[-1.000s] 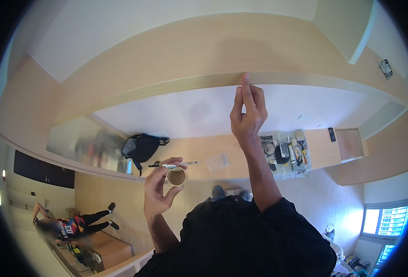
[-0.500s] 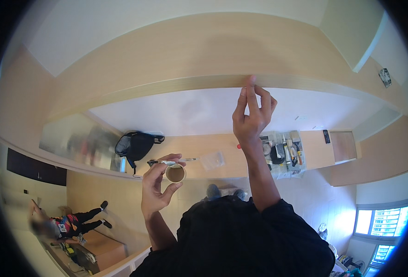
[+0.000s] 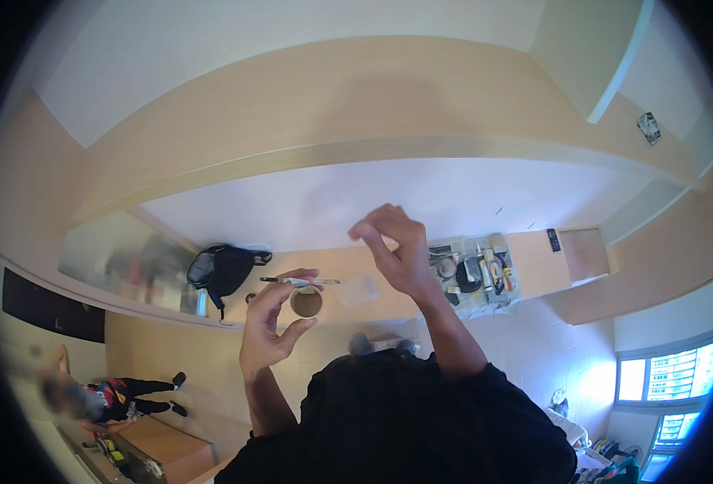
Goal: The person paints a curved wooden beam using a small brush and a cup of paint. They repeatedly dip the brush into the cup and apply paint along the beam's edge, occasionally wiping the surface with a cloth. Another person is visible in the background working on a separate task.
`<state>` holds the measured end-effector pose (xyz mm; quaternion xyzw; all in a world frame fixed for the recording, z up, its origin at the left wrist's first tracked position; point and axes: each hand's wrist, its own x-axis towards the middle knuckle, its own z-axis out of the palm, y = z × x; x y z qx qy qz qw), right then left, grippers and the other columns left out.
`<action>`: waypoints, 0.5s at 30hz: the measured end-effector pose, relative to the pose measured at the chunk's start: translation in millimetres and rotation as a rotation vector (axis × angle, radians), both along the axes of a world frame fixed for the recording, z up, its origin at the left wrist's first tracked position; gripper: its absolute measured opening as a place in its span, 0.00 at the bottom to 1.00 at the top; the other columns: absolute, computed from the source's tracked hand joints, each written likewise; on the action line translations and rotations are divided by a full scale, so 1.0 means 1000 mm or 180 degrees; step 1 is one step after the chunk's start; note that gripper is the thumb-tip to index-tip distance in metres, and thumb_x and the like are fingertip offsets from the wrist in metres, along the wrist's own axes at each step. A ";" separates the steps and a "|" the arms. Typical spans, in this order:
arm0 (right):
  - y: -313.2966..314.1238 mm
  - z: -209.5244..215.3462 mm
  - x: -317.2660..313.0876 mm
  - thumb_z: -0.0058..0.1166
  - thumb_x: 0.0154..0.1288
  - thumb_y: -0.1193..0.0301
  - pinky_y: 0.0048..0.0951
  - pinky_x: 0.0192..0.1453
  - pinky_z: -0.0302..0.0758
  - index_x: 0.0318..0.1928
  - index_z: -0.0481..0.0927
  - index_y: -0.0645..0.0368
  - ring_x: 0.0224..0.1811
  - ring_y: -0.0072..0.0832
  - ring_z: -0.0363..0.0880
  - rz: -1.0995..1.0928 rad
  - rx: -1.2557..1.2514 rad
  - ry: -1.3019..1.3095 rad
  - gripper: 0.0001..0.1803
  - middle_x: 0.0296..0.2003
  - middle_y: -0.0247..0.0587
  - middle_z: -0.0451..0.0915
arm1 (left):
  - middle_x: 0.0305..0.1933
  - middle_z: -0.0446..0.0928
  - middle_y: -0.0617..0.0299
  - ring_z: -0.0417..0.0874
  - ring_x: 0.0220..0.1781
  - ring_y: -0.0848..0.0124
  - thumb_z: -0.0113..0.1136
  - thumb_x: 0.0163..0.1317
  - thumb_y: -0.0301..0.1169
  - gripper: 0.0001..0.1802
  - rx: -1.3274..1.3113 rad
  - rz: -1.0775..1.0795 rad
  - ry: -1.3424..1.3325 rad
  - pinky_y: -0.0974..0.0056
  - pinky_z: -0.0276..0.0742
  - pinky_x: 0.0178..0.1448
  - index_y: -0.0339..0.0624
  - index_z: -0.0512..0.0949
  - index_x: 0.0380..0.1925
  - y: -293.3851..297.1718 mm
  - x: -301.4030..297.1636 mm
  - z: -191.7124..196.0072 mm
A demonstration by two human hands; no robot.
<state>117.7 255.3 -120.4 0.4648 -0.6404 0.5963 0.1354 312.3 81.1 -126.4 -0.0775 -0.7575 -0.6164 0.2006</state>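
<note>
My left hand (image 3: 269,327) is closed around a small round cup (image 3: 306,302) with brown stuff inside. A slim pen-like stick (image 3: 324,281), dark at one end, lies across the cup's far side under the same fingers. To the right, my right hand (image 3: 401,250) is raised with its fingers curled and the thumb near the forefinger. Whatever may be between those fingertips is hidden. Beyond it runs the pale wooden edge (image 3: 356,152) of a cabinet, and the hand is apart from it.
Below, a wooden ledge (image 3: 538,258) carries a black bag (image 3: 221,270), a clear plastic bag (image 3: 358,290), a tray of tools (image 3: 473,273) and a dark remote-like object (image 3: 553,239). Another person (image 3: 114,399) is at the lower left. A window (image 3: 671,375) is at the right.
My right hand has left the wooden edge and come back toward me and to the left, its fingers curling in. My left hand still holds the cup and stick.
</note>
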 end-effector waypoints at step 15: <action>0.089 -0.007 0.022 0.64 0.57 0.75 0.40 0.45 0.77 0.43 0.85 0.63 0.37 0.41 0.81 0.0847 0.1822 -0.0364 0.12 0.30 0.44 0.80 | 0.64 0.81 0.48 0.84 0.58 0.57 0.75 0.55 0.22 0.32 -0.0394 -0.0386 -0.0113 0.57 0.78 0.63 0.34 0.78 0.62 0.069 -0.036 -0.002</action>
